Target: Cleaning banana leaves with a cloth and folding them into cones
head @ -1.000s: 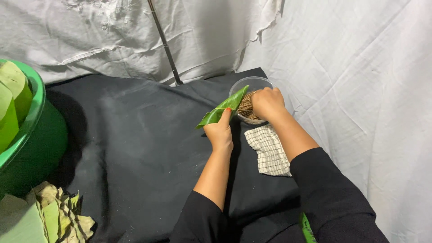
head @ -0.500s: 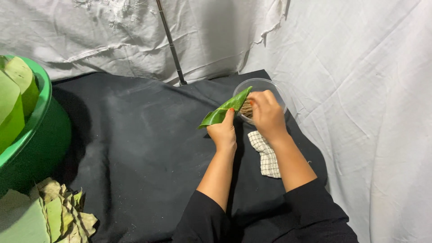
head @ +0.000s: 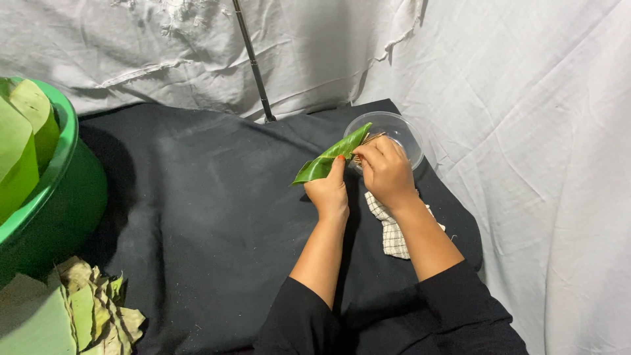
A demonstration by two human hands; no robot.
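From the head camera, looking down on a black cloth (head: 197,217) spread over the work surface, the left hand (head: 328,194) is closed around a folded green leaf (head: 328,158), thumb pressed up along its lower half so the leaf juts up and to the right, its tip reaching over the rim of a clear plastic bowl (head: 404,135); the right hand (head: 388,171) sits just beside it, fingers curled in at the leaf's upper edge, apparently pinching something thin there, though what it grips is too small to make out; thin brownish sticks show in the bowl behind the fingers; a checked cloth (head: 394,230) lies flat on the black fabric beneath the right wrist; a green basin (head: 62,171) holding more leaves stands well apart at the left edge, with a heap of leaf scraps (head: 98,315) in front of it; a dark pole (head: 253,62) rises against the white sheets behind; the leaf looks light, pliable and easily torn, likely to spring open unless held at the fold, so the fold seems the place to hold it.
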